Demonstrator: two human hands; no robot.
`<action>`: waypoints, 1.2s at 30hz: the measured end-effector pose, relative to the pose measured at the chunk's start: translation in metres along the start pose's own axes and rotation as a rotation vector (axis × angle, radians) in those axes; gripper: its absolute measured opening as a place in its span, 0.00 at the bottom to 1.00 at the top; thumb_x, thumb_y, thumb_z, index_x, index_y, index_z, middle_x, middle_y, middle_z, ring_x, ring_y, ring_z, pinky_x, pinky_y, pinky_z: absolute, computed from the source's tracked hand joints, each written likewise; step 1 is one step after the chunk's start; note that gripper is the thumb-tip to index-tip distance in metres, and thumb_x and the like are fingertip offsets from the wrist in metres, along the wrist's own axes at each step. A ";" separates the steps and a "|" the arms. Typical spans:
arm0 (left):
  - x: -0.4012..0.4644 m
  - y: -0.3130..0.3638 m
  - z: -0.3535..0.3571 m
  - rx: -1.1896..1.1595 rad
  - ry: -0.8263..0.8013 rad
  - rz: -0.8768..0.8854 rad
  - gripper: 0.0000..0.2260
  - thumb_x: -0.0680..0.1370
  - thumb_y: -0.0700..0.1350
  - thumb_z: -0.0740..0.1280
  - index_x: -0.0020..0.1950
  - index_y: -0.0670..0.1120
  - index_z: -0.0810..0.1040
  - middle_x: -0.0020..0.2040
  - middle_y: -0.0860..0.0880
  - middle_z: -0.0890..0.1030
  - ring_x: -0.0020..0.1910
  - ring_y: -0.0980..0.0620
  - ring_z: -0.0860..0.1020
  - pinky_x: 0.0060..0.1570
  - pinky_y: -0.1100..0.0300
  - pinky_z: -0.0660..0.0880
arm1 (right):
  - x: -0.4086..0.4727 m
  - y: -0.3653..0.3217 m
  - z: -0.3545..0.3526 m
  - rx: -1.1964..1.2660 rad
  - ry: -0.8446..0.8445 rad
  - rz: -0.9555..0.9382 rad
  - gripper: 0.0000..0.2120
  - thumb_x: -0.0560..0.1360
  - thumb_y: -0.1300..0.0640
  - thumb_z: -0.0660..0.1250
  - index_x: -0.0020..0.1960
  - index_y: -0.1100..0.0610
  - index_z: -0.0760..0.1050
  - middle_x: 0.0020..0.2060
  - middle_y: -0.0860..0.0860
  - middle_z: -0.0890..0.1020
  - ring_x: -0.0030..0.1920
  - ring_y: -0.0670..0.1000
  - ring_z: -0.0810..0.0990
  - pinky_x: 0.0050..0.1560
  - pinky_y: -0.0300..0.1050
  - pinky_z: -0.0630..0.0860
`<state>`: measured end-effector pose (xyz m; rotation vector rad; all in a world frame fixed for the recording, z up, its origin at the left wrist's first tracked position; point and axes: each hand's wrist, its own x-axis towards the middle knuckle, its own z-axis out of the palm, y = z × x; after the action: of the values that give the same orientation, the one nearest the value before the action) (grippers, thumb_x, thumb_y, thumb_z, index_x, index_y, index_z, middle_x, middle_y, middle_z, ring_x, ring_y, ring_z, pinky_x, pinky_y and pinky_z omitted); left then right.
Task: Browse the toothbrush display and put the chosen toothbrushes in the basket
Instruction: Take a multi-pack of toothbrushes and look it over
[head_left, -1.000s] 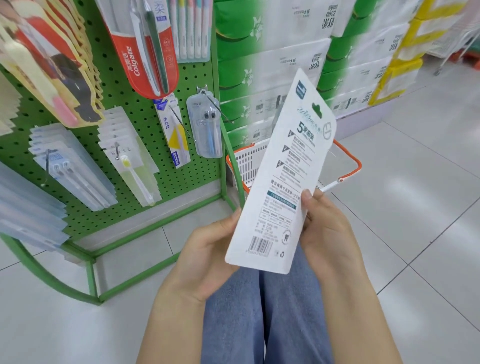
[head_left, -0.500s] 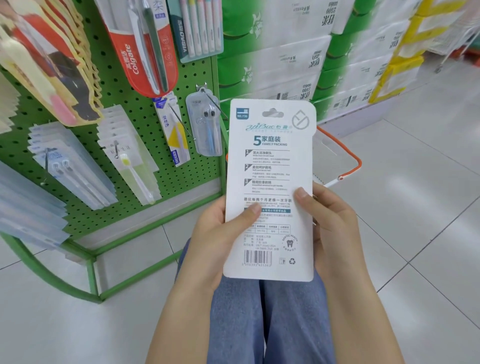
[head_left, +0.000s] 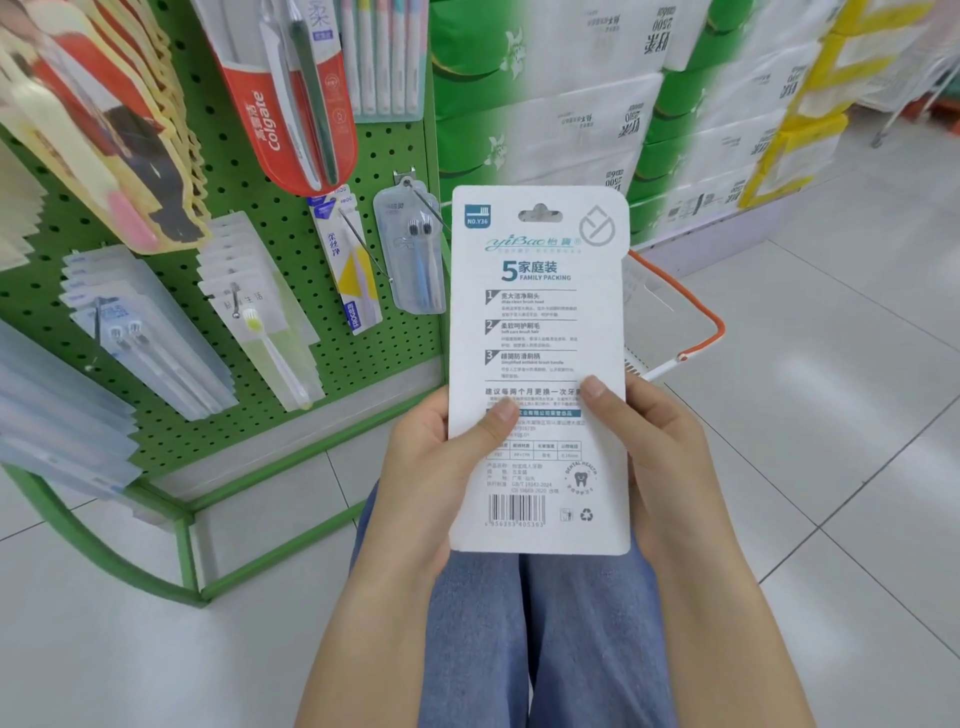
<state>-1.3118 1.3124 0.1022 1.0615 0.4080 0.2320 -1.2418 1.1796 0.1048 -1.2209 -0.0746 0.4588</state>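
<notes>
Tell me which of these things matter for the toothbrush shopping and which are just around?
Part of the job:
white toothbrush pack, held by left hand and right hand
basket behind it
pegboard display of hanging toothbrushes

Just around:
stacked tissue packs
tiled floor

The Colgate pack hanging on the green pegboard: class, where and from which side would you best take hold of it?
Grip the Colgate pack by its rounded lower end, coming from the front. That end hangs free in front of the pegboard; its top runs out of the picture, and other packs crowd its sides.

both hands (head_left: 431, 467) raised, thumbs forward
</notes>
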 end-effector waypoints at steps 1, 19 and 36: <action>0.000 -0.001 0.001 0.007 0.013 0.006 0.12 0.74 0.38 0.68 0.58 0.41 0.80 0.51 0.43 0.85 0.51 0.45 0.84 0.47 0.54 0.81 | 0.001 0.000 0.000 -0.001 0.014 -0.005 0.14 0.74 0.60 0.68 0.57 0.64 0.79 0.51 0.60 0.84 0.53 0.62 0.83 0.56 0.59 0.79; 0.003 -0.004 -0.008 0.066 -0.006 0.064 0.16 0.71 0.42 0.69 0.58 0.43 0.80 0.54 0.45 0.85 0.54 0.45 0.83 0.53 0.52 0.80 | 0.003 0.008 0.000 -0.057 -0.023 -0.113 0.13 0.74 0.60 0.66 0.57 0.62 0.80 0.53 0.58 0.84 0.56 0.60 0.82 0.60 0.60 0.76; -0.004 -0.007 0.022 0.817 0.052 0.238 0.32 0.75 0.69 0.56 0.77 0.63 0.53 0.78 0.62 0.43 0.76 0.66 0.43 0.76 0.60 0.46 | -0.002 -0.002 0.011 -0.032 -0.015 -0.147 0.15 0.72 0.56 0.67 0.56 0.61 0.76 0.47 0.57 0.86 0.48 0.57 0.84 0.49 0.51 0.81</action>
<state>-1.3058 1.2905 0.1057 1.9150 0.4320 0.3138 -1.2461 1.1885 0.1107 -1.2337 -0.1837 0.3393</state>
